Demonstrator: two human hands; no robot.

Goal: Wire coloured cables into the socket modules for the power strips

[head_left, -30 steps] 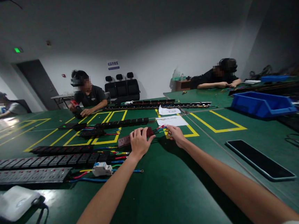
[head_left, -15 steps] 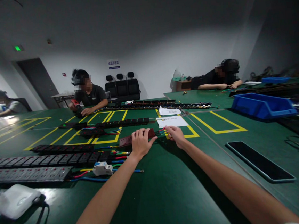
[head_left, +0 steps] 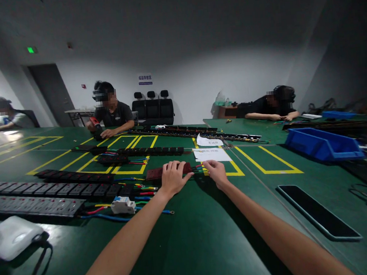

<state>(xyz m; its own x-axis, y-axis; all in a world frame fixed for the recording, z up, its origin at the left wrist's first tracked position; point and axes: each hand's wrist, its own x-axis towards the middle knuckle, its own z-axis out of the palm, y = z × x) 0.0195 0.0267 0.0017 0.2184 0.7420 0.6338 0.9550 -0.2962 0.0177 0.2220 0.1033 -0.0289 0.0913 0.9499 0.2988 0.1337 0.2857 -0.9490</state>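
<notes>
Left hand (head_left: pixel 173 179) grips the red strip (head_left: pixel 154 173), now flatter (right hand (head_left: pixel 216 173) pinching its wires (head_left: pixel 199 167)).

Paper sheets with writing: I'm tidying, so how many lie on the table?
2: one sheet just beyond the right hand, the other sheet behind that. More may be hidden.

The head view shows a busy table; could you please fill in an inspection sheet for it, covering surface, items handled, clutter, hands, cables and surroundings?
Surface: green table, marked with yellow lines.
Items handled: red-brown strip with coloured wires at its right end.
Clutter: black strips at left, papers near the middle, phone and blue tray at right.
Hands: left hand grips the red-brown strip; right hand pinches the coloured wires.
Cables: black cord at lower left; ring-ended blue wire right of the white block.
Surroundings: three people nearby, one with a red tool; black seats behind.
</notes>
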